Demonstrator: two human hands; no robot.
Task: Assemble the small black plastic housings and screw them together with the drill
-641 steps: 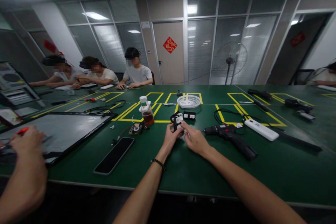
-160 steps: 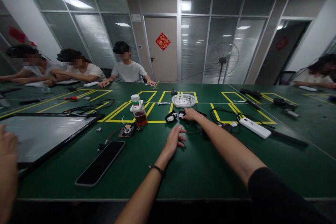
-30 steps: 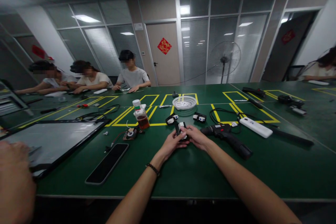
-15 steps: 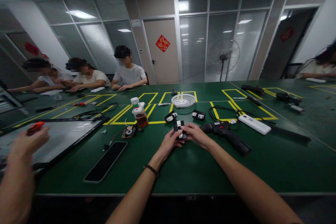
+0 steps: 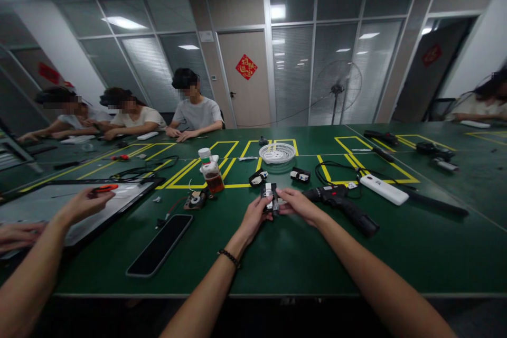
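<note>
My left hand (image 5: pixel 255 217) grips a small black-and-white block-like part (image 5: pixel 269 194), held just above the table with the thumb on its face. My right hand (image 5: pixel 298 206) pinches the same part from the right side; some of its fingers are hidden behind it. Just beyond lie two similar black-and-white parts, one on the left (image 5: pixel 259 177) and one on the right (image 5: pixel 300 175). A black power drill (image 5: pixel 344 203) lies beside my right hand, its chuck pointing toward the fingers.
A co-worker's hand (image 5: pixel 85 206) holds a red-handled tool (image 5: pixel 103 188) over a framed panel (image 5: pixel 134 193). On the green table (image 5: pixel 222 274) are a phone (image 5: pixel 160 245), a bottle of amber liquid (image 5: pixel 213 177), a white basket (image 5: pixel 277 153) and a white power bank-like box (image 5: pixel 383 189).
The part in my hands has turned slightly, and my right fingers have shifted to its right side. At left, the co-worker's hand has moved right with the red-handled tool.
</note>
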